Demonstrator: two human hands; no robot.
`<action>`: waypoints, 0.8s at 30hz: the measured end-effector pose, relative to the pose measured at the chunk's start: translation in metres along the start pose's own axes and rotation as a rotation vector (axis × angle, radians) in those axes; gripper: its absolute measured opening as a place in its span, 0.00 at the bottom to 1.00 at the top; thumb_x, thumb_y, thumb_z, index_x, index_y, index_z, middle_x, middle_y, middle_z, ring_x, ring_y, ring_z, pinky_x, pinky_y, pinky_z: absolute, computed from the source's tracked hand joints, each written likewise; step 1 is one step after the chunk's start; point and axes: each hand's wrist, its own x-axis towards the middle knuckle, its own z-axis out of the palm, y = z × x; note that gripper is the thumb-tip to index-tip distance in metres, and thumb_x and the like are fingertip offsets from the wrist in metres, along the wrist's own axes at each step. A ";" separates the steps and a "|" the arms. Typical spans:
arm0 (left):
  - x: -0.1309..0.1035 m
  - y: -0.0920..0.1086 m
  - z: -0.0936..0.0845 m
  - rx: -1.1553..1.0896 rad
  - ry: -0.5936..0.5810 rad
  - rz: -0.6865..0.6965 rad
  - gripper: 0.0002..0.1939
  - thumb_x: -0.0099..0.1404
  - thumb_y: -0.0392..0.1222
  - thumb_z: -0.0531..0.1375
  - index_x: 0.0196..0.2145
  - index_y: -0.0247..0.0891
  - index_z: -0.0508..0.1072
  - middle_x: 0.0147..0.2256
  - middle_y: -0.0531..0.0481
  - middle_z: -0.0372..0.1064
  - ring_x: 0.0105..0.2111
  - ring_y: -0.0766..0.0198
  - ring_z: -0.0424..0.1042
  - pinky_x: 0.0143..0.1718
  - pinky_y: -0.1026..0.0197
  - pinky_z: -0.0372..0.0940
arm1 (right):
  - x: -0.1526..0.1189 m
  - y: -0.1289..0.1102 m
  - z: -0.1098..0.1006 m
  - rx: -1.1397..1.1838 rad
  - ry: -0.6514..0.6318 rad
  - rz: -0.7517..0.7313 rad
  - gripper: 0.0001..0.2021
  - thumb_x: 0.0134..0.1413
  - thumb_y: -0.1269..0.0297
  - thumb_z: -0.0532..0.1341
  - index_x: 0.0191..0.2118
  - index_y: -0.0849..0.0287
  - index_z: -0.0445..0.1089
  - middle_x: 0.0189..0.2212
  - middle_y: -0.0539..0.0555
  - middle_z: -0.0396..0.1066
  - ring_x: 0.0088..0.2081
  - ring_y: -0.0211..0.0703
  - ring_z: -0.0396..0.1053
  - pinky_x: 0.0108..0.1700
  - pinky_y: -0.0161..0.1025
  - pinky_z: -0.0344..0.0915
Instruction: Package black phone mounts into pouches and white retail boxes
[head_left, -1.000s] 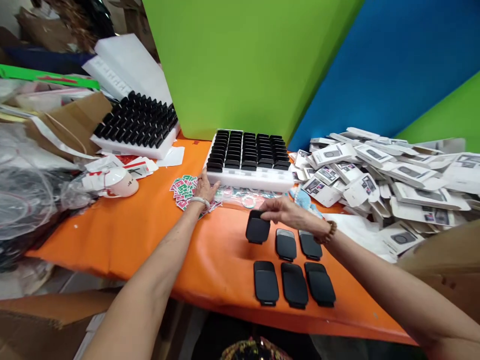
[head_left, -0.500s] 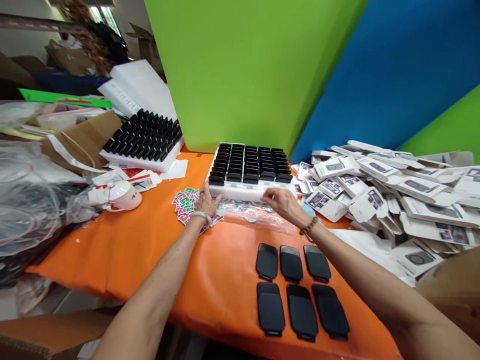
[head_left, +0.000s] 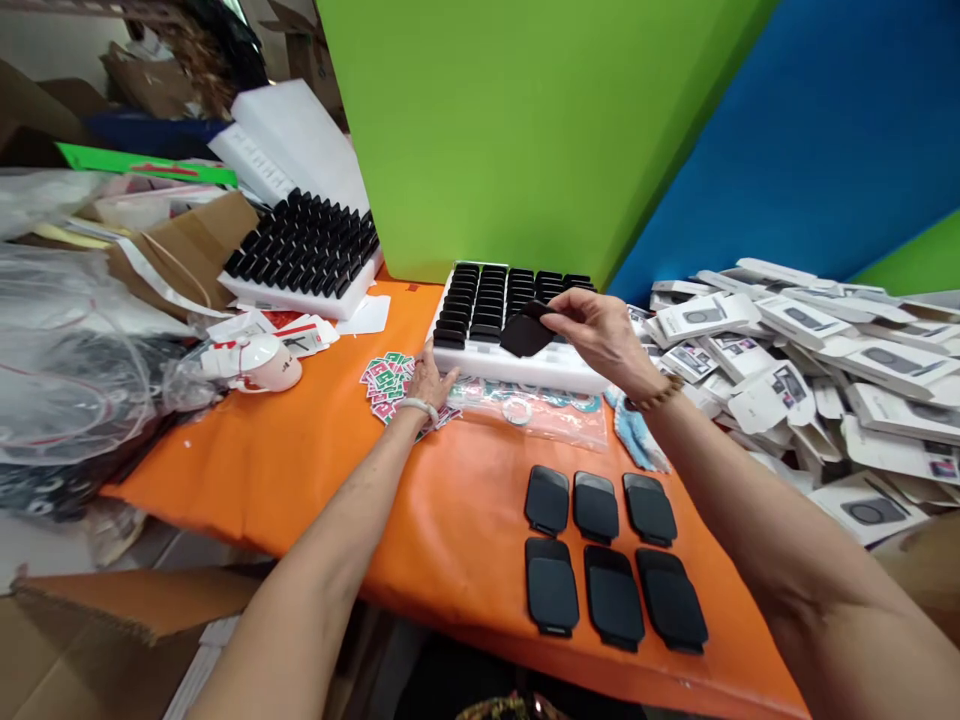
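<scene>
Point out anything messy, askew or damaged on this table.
The white boxes lie heaped at odd angles on the right, some with flaps open. Beside the left hand, the printed cards are loosely strewn, and the blue-and-white cloth is crumpled. Nothing looks plainly broken or spilled.

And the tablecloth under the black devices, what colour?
The tablecloth is orange, clearest in the head view.

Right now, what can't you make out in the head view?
All in the head view:
White tray: some front slots, hidden by the black piece in the right hand.
Scattered cards: some, hidden by the left hand and wrist.
White boxes: fine print, too small.
Cardboard box, lower left: the rest, cut off by the picture's edge.
</scene>
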 end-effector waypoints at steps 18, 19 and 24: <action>-0.003 0.004 -0.006 -0.014 -0.009 -0.038 0.36 0.61 0.43 0.60 0.63 0.36 0.50 0.58 0.32 0.57 0.59 0.48 0.60 0.57 0.47 0.58 | -0.063 0.002 0.057 -0.278 -0.305 -0.016 0.08 0.59 0.65 0.55 0.36 0.60 0.71 0.35 0.58 0.73 0.35 0.45 0.69 0.39 0.40 0.61; -0.003 0.003 -0.006 -0.017 -0.007 -0.035 0.36 0.61 0.43 0.60 0.63 0.37 0.50 0.58 0.32 0.57 0.59 0.48 0.60 0.57 0.47 0.58 | -0.038 0.005 0.058 -0.327 -0.223 -0.033 0.08 0.59 0.66 0.55 0.36 0.61 0.71 0.33 0.57 0.73 0.35 0.45 0.68 0.38 0.39 0.61; -0.004 0.001 -0.005 -0.010 -0.012 -0.021 0.36 0.62 0.43 0.59 0.63 0.34 0.48 0.58 0.30 0.56 0.60 0.48 0.59 0.57 0.48 0.57 | 0.045 0.010 0.091 -0.411 -0.220 -0.110 0.05 0.56 0.66 0.60 0.37 0.60 0.72 0.36 0.55 0.73 0.37 0.43 0.68 0.39 0.36 0.59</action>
